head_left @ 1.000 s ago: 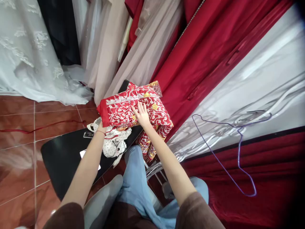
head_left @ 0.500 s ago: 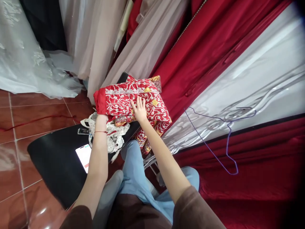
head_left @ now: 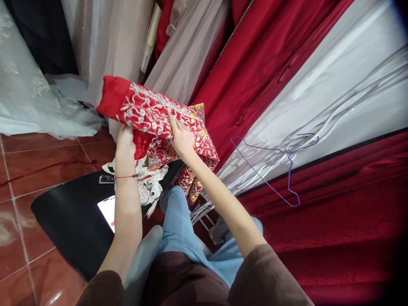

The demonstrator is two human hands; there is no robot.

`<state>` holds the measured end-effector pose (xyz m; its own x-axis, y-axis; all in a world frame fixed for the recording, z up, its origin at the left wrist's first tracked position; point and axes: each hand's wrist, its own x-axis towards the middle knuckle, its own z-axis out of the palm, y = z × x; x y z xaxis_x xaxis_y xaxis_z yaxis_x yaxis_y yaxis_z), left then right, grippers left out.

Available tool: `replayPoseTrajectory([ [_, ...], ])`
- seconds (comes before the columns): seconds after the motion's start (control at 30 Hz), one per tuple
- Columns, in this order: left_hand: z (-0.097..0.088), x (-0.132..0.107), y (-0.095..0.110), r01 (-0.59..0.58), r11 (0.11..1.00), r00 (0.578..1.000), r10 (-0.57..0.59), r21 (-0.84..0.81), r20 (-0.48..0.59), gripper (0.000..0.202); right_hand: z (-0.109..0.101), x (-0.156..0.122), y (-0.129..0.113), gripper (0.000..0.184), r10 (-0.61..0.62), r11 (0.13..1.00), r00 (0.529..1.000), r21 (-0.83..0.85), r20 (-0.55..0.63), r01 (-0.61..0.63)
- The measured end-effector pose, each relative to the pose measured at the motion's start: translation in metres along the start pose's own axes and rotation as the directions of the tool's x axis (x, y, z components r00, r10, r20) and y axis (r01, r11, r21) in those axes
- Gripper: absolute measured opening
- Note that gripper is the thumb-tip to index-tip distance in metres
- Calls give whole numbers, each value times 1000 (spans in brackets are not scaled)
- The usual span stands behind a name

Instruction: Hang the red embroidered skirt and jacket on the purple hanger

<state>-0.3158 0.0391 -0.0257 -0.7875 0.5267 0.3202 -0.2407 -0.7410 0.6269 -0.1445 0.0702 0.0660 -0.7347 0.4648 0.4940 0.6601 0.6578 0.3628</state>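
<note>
A red garment (head_left: 153, 108) with silver and gold embroidery is folded over, its plain red end raised at the left. My left hand (head_left: 126, 138) is closed on its lower edge near that end, the fingertips hidden behind the cloth. Farther along, my right hand (head_left: 182, 140) grips the lower edge of the fold, with one finger stretched over the embroidery. More of the garment rests on the black seat (head_left: 63, 221). Beneath my left forearm lies a white dotted cloth (head_left: 149, 187), partly covered.
A lit phone (head_left: 106, 210) and a small dark object (head_left: 106, 179) lie on the seat. Pale gowns (head_left: 124, 51) and red drapes (head_left: 248, 63) hang close behind. A purple wire hanger (head_left: 290, 153) hangs at the right by white metal scrollwork (head_left: 338, 102).
My left hand has lifted the garment's plain end up and left. My right hand has gone from lying flat on the garment to gripping its edge. The view has shifted slightly.
</note>
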Motion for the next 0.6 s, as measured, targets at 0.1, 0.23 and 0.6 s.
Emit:
replayPoseTrajectory([
  [0.1,38,-4,15,-67,998,997,67,-2,40,41,-29,1,25,82,71,996,992,52,-108,-66],
  [0.23,89,-1,30,-186,979,959,163,83,232,54,-53,-6,98,72,139,984,944,145,-300,-99],
  [0.6,225,29,44,-564,803,737,383,194,557,50,-115,-110,245,16,495,727,798,667,-344,-164],
])
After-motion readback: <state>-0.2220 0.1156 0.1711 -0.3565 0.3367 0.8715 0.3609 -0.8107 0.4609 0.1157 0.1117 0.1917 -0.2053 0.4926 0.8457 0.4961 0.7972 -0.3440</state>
